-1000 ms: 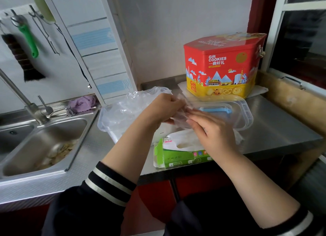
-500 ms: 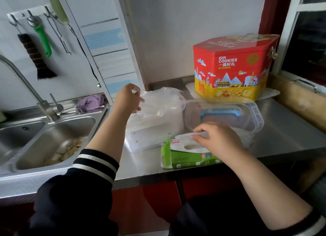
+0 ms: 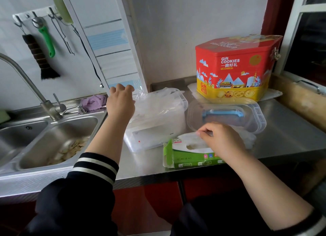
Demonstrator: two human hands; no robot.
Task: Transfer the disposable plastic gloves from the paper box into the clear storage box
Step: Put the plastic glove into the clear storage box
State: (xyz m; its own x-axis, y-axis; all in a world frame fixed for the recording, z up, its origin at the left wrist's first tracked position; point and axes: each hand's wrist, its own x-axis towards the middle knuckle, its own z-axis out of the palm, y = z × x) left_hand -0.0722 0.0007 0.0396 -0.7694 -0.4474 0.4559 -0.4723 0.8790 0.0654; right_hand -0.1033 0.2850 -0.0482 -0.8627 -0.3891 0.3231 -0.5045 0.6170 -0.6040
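Note:
The clear storage box (image 3: 153, 140) stands on the steel counter, stuffed with crumpled clear plastic gloves (image 3: 155, 105). My left hand (image 3: 120, 101) hovers at the box's back left corner with fingers loosely curled over the glove plastic; whether it holds any I cannot tell. The green and white paper box (image 3: 187, 156) lies at the counter's front edge. My right hand (image 3: 220, 137) pinches a thin clear glove at the paper box's top opening. The clear lid with a blue handle (image 3: 227, 115) lies to the right of the storage box.
A red and yellow cookie tin (image 3: 234, 68) stands at the back right on white paper. A steel sink (image 3: 53, 138) with a tap (image 3: 26, 84) lies left, with scraps in the basin. A purple cloth (image 3: 93, 101) sits behind it. Brushes hang on the wall.
My left hand left the gloves it was pressing in front of the lid and moved to the storage box's back left. My right hand dropped to the paper box opening and pinches a glove.

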